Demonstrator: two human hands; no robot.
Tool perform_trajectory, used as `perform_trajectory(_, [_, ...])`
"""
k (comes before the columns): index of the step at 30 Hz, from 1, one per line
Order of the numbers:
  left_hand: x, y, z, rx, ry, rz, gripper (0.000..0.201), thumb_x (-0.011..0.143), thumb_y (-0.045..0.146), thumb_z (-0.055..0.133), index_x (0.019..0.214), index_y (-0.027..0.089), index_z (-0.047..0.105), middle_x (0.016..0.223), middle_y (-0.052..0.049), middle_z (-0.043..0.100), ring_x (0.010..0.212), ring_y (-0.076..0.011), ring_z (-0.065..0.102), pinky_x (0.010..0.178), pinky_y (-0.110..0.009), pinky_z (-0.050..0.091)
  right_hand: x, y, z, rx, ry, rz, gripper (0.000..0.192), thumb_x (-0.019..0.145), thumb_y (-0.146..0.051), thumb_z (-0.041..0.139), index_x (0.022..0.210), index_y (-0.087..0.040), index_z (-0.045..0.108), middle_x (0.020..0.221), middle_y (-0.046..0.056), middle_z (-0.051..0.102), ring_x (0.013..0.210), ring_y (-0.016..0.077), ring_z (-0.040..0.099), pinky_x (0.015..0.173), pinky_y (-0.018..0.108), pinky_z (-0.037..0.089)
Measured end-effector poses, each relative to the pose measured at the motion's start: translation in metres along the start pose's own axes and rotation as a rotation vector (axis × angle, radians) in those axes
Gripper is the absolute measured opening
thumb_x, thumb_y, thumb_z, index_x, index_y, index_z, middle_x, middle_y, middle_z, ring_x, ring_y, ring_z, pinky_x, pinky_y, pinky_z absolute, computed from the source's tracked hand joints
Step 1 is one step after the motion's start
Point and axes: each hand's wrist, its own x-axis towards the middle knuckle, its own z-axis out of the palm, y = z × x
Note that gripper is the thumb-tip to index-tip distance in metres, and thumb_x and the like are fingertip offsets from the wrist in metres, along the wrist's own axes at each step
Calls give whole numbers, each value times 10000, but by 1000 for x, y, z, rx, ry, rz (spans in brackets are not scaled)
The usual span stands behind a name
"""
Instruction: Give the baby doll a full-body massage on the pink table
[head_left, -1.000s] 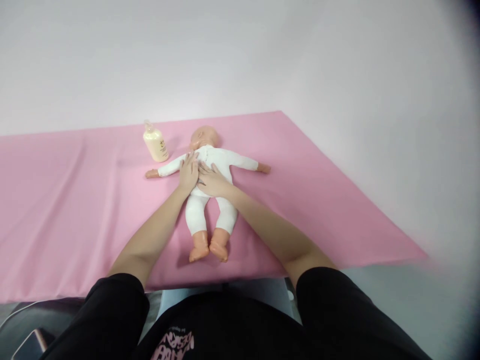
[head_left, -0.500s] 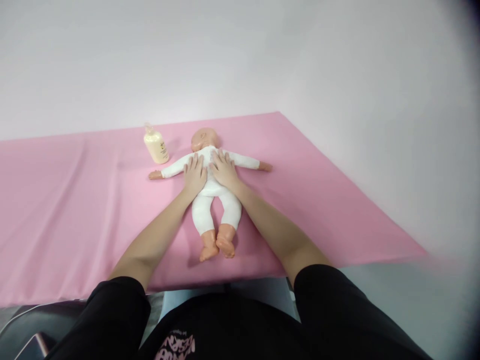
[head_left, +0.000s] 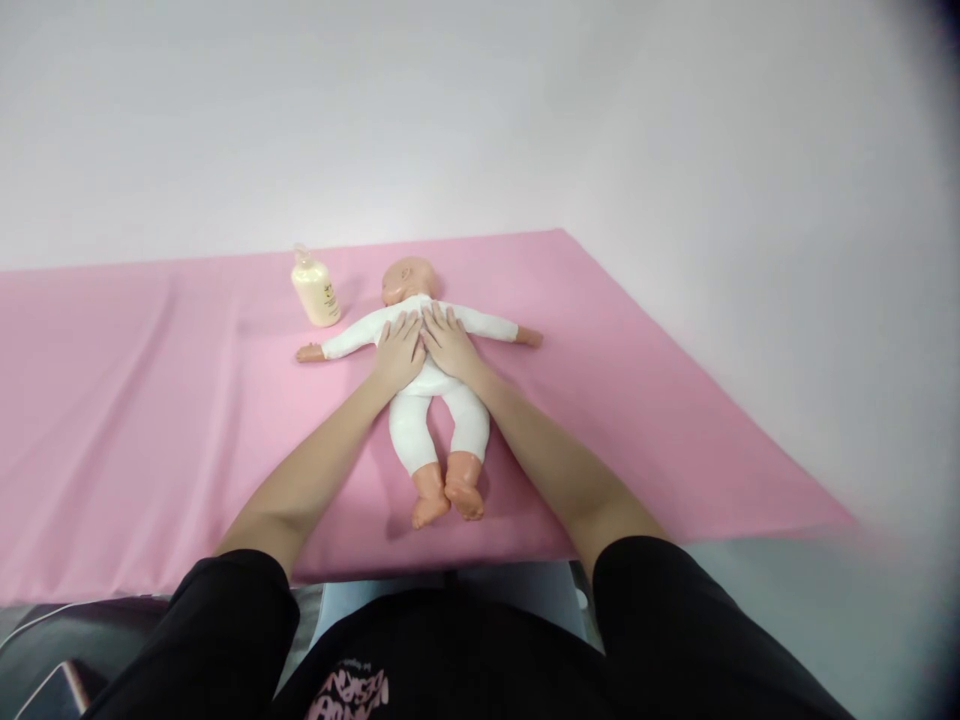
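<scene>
Both the left hand and right hand lie flat, fingers spread, on the doll at mid pink sheet, 1 cream bottle near its head, label unreadable.

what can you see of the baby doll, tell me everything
The baby doll lies lengthwise on the pink cloth, head far from the person, arms spread wide. It wears a white one-piece; bald head, hands and feet look like bare plastic. The left hand and right hand rest flat, side by side, on its torso.
</scene>
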Motion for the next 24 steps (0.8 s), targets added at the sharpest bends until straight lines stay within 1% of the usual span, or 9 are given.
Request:
perform_trajectory(3, [0, -5, 1, -50, -1, 122, 518, 954, 204, 395, 1436, 115, 560, 1535, -137, 537, 1504, -280, 412, 1276, -543, 252, 0, 0, 1, 109, 38, 36, 667, 1033, -448, 203, 1604, -121, 315, 1709, 102, 235, 1598, 381, 158, 1278, 629, 166])
perform_trajectory(6, [0, -6, -2, -140, -36, 347, 416, 950, 207, 392, 1217, 128, 701, 1299, -145, 715, 1379, -269, 558, 1206, -500, 392, 0, 0, 2, 255, 128, 77, 667, 1024, -421, 194, 1616, -122, 271, 1699, 94, 271, 1601, 324, 187, 1303, 572, 156])
perform_trajectory(9, [-2, -3, -6, -268, -77, 563, 378, 977, 272, 385, 991, 182, 751, 1120, -118, 779, 1200, -252, 679, 1086, -430, 507, -1, 2, 2, 370, 218, 87, 670, 1016, -429, 210, 1629, -156, 219, 1697, 76, 278, 1605, 280, 191, 1318, 549, 150])
perform_trajectory(11, [-4, 0, -6, -359, -97, 607, 361, 981, 325, 417, 890, 202, 744, 1027, -99, 793, 1056, -240, 731, 981, -391, 551, -2, 2, 2, 411, 249, 69, 671, 1019, -434, 210, 1631, -159, 207, 1693, 81, 286, 1606, 266, 187, 1325, 537, 150])
perform_trajectory(13, [-6, 2, -4, -491, -107, 556, 374, 981, 371, 444, 788, 201, 716, 891, -81, 788, 888, -215, 750, 849, -341, 570, -3, 2, 1, 419, 247, 37, 663, 1023, -429, 209, 1635, -176, 200, 1696, 70, 283, 1609, 259, 177, 1329, 532, 130])
perform_trajectory(15, [-9, 4, -1, -635, -67, 430, 446, 991, 412, 431, 670, 195, 651, 725, -56, 740, 708, -181, 716, 717, -301, 554, -4, 0, -1, 388, 208, 5, 666, 1021, -432, 245, 1643, -202, 183, 1709, 52, 246, 1616, 259, 140, 1326, 545, 85])
perform_trajectory(18, [-11, 3, 1, -674, 126, 190, 510, 1015, 431, 359, 591, 209, 534, 604, -33, 636, 607, -166, 631, 676, -311, 543, -6, -5, -6, 282, 109, -79, 654, 1015, -404, 330, 1638, -233, 226, 1712, 42, 235, 1622, 261, 96, 1312, 576, 49])
perform_trajectory(21, [-11, -3, -2, -473, 309, 24, 441, 1031, 383, 298, 725, 225, 573, 817, -74, 698, 853, -203, 673, 897, -376, 563, -7, -12, -11, 164, -43, -225, 569, 1014, -323, 359, 1578, -255, 396, 1672, 37, 343, 1610, 270, 167, 1301, 601, 63])
perform_trajectory(24, [-7, -14, -6, -268, 333, -11, 399, 1037, 347, 269, 1058, 215, 645, 1217, -116, 699, 1226, -214, 613, 1138, -417, 455, -6, -15, -15, 81, -148, -323, 492, 997, -297, 418, 1467, -277, 562, 1641, 14, 402, 1596, 289, 221, 1292, 618, 85])
